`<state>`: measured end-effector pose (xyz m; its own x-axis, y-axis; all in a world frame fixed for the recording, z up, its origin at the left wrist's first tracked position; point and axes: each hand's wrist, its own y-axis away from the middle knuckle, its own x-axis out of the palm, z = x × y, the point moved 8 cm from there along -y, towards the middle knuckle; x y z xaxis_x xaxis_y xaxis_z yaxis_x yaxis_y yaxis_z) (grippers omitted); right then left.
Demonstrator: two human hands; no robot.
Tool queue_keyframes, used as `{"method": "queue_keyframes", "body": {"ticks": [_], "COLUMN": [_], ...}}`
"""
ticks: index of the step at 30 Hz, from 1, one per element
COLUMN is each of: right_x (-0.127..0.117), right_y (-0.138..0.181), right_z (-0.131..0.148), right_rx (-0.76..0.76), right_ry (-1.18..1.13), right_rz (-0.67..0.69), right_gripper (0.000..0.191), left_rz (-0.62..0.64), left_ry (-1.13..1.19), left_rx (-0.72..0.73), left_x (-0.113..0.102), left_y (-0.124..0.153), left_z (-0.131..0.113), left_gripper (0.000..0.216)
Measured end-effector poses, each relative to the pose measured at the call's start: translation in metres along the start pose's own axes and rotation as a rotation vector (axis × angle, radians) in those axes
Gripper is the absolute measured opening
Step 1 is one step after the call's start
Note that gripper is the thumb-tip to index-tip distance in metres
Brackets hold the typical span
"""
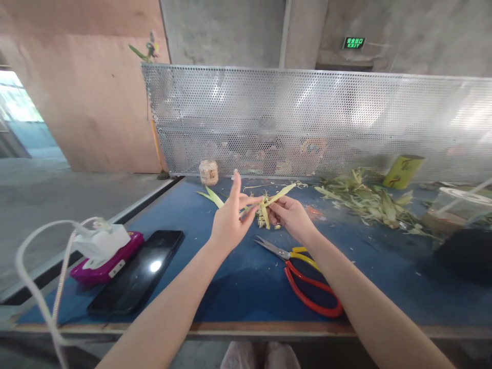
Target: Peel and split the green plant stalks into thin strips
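My left hand [231,218] is over the middle of the table, one finger pointing up and the others pinched at a small folded piece of pale green leaf strip [283,193]. Facing it, my right hand [291,216] pinches the same piece, its thumb and fingers close together. One strip end slants up to the right, and another hangs down. Behind my left hand a wider green leaf [213,197] sticks out to the left. Below the hands lie scissors [282,252] with slightly parted blades, one red handle and one yellow. Small leaf scraps [262,219] lie behind the piece.
On the right is a heap of leaf strips [369,202], with a yellow-green box [403,171] and a clear plastic cup [457,202]. A twine roll [208,172] stands before the perforated metal screen [238,113]. At left are a phone [138,271] and a purple power strip [107,259] with cables.
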<state>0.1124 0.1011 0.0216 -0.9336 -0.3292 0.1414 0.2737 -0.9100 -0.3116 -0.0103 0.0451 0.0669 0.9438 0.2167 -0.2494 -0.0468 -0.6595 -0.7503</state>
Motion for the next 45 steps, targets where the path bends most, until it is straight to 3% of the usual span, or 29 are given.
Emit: {"method": "queue_keyframes", "body": {"ticks": [11, 17, 20, 26, 29, 32, 39, 43, 45], "right_x": [0.001, 0.019, 0.018, 0.004, 0.006, 0.006, -0.008, -0.005, 0.001], "right_y": [0.003, 0.008, 0.005, -0.001, 0.000, 0.001, -0.002, -0.001, 0.001], "right_z": [0.003, 0.002, -0.001, -0.001, 0.000, 0.002, 0.000, -0.003, -0.003], "right_rx": [0.006, 0.020, 0.001, -0.058, -0.058, -0.052, -0.001, 0.039, 0.053], "right_ry": [0.058, -0.089, -0.080, -0.019, 0.028, 0.089, 0.078, 0.120, 0.178], "right_rz": [-0.015, 0.127, 0.121, 0.045, 0.067, 0.046, -0.057, -0.034, 0.011], "right_gripper": [0.014, 0.022, 0.023, 0.022, 0.022, 0.024, 0.020, 0.019, 0.018], "left_rz": [0.098, 0.064, 0.113, 0.025, 0.154, 0.210, 0.131, 0.140, 0.077], "left_ry": [-0.245, -0.265, -0.207, 0.091, 0.101, 0.097, -0.019, -0.052, -0.028], "left_rx": [0.125, 0.070, 0.073, -0.181, -0.305, -0.327, -0.366, -0.425, -0.361], "left_x": [0.011, 0.005, 0.010, 0.002, 0.011, 0.015, 0.002, 0.004, 0.002], "left_y": [0.001, -0.003, -0.003, -0.005, -0.003, -0.001, -0.007, -0.004, -0.005], "left_z": [0.000, 0.009, 0.008, 0.029, 0.038, 0.039, 0.046, 0.052, 0.046], "left_gripper": [0.061, 0.065, 0.067, 0.078, 0.067, 0.061, 0.044, 0.051, 0.057]}}
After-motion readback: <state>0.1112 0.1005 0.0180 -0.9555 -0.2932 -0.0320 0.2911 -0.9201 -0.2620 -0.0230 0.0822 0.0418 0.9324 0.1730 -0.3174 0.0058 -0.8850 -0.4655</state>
